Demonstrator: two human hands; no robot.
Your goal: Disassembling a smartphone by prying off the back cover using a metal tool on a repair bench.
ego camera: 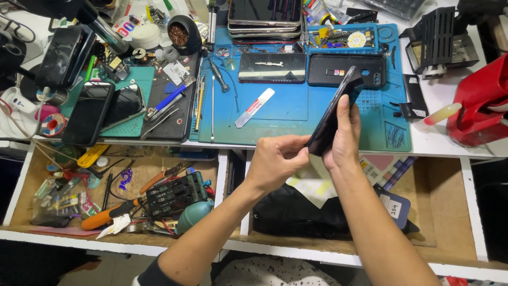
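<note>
Both hands meet over the front edge of the blue work mat (296,114). The right hand (343,139) is wrapped round a dark phone (332,114), palm behind it and thumb lying up its near face, so the phone stands steeply tilted on its long edge. The left hand (276,161) is pinched tight on the phone's lower end, fingertips curled onto the corner.

The phone hangs just above the mat's near right part, clear of the surface. Straight behind it on the mat lie a black phone case (344,70) and, left of that, a flat dark phone (272,67); a white strip tool (254,107) lies left of the hands with bare mat all round it. That bare stretch is the only open room; the mat's far edge is crowded with a stack of phones (264,18) and a tray of small parts (343,38). Below the mat's front edge two drawers stand pulled out: the left drawer (32,175) packed with hand tools, the right drawer (450,201) holding a black cloth (296,214) under the forearms.

The phone is thin, glossy and black, with a rounded top corner.
</note>
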